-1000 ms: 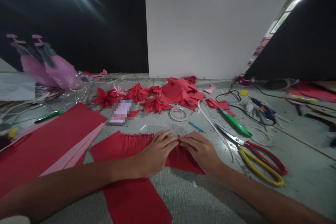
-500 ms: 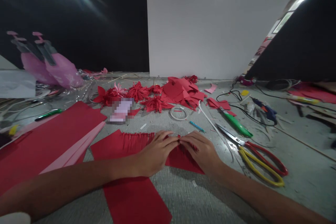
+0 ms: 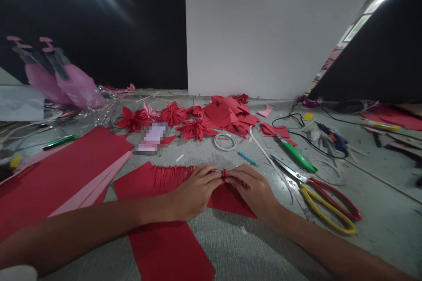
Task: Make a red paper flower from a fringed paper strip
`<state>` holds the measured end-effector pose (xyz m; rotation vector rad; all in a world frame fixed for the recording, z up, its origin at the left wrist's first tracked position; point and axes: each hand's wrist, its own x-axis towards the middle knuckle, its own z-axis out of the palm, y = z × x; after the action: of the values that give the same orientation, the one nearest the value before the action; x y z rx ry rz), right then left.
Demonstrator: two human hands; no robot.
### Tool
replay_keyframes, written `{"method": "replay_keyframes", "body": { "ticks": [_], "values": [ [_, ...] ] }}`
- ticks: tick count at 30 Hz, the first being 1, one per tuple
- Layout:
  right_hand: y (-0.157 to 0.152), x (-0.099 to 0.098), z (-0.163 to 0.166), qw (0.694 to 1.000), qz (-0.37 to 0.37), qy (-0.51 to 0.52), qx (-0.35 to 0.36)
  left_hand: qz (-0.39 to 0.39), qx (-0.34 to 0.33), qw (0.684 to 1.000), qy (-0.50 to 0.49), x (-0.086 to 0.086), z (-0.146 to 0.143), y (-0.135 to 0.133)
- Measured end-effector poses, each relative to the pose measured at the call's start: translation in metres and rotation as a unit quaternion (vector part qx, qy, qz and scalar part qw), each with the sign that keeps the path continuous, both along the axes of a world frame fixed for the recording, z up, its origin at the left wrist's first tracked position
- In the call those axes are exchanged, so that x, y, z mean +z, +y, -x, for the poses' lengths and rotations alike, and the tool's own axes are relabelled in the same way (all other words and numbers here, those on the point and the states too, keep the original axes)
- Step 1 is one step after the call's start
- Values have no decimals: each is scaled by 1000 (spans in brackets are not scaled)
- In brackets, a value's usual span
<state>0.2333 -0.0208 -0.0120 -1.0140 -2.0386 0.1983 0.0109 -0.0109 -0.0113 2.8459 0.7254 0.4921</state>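
Red fringed paper (image 3: 169,176) lies in the head view, mid-width on the grey surface and well short of its far edge, where a white board (image 3: 250,30) stands; its cut strips line the side facing the board. The left hand (image 3: 199,193) rests over the middle of the fringe, its fingers closed in a pinch at the paper's far edge; the right hand (image 3: 253,189) meets it almost tip to tip, fingers bent in and seemingly gripping the same fringe, with a small red tuft (image 3: 224,172) showing between the two. Which strip each pinch holds is hidden. To work the fringe well, I would hold the strips near their roots with one hand and roll or press with the other, lightly and evenly, since thin cuts probably tear or crease if tugged sideways. Keeping the uncut part flat would likely help too. Scissors (image 3: 298,178) with red and yellow handles lie right of the right hand, apart from the paper and seemingly safe there.
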Motion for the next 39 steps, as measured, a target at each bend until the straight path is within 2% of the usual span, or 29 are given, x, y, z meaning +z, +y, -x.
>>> {"method": "replay_keyframes", "body": {
  "ticks": [6,14,39],
  "values": [
    [2,-3,-2,1000,-23,-3,11,-12,2,1000,-5,-1,0,0],
    [1,0,-1,999,-15,-4,40,-1,1,999,-32,1,-1,0],
    [2,-2,1,998,-35,-23,37,7,-6,1000,-23,1,1,-1]
  ]
}}
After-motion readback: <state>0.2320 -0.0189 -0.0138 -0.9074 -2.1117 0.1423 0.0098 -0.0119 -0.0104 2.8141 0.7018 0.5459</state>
